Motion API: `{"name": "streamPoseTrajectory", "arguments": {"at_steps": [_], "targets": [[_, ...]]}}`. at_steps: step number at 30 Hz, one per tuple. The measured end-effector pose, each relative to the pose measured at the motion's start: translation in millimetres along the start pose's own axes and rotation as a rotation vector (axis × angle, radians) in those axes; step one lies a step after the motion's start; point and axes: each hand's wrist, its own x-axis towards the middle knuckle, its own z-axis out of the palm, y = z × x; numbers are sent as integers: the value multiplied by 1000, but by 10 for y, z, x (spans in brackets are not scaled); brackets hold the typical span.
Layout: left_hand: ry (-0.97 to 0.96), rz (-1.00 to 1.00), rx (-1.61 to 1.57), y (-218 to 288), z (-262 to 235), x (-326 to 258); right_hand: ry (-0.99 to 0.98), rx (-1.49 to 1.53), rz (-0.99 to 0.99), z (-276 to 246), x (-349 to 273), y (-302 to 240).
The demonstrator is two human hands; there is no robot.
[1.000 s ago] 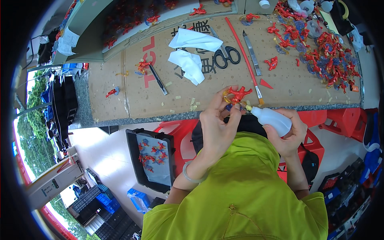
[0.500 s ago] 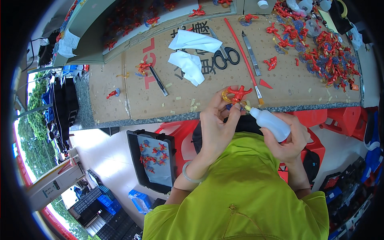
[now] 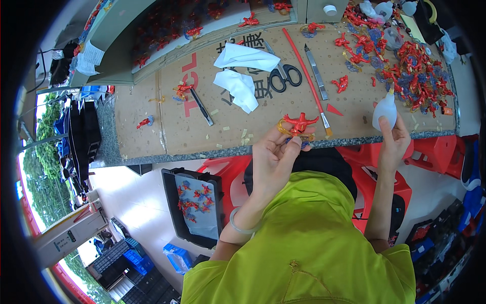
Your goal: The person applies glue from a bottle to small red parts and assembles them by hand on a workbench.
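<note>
A small red plastic figurine [image 3: 300, 122] with yellow and blue translucent parts is pinched in the fingers of my left hand [image 3: 273, 155], above the table's front edge. My right hand [image 3: 392, 139] grips a translucent white squeeze bottle [image 3: 385, 112] with a yellowish nozzle. The bottle stands upright, nozzle up, well to the right of the figurine. Between the two hands, the bristles of a red-handled paintbrush [image 3: 306, 76] and a small red triangular piece [image 3: 333, 109] lie on the cardboard.
Scissors [image 3: 286, 77], a craft knife [image 3: 317, 71], white cloths [image 3: 238, 88] and a black pen-like tool [image 3: 201, 106] lie on the cardboard-covered table [image 3: 177, 137]. Red and blue figurines [image 3: 417, 76] are heaped at right. A black crate [image 3: 195, 235] holding more figurines stands below, at left.
My right hand has moved right, away from the figurine, and turned the bottle from tilted to nozzle up. My left hand still holds the figurine in nearly the same place.
</note>
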Motion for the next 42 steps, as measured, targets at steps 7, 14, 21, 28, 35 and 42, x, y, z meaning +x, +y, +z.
{"name": "streamPoseTrajectory", "arguments": {"at_steps": [7, 14, 21, 28, 35, 42], "targets": [[-32, 16, -4, 39, 80, 7, 29, -18, -77, 1, 142, 338], [-106, 65, -17, 14, 75, 13, -44, -89, -99, 85, 229, 420], [-109, 86, -6, 46, 82, 10, 98, -283, -400, 74, 84, 226], [2, 147, 106, -10, 150, 1, 20, 649, -190, 214, -610, -958], [129, 206, 341, -35, 118, -56, -1011, 1291, -210, 209, -618, -1501], [128, 241, 241, -55, 122, -25, -782, 1278, -7, 109, -971, -1633]]}}
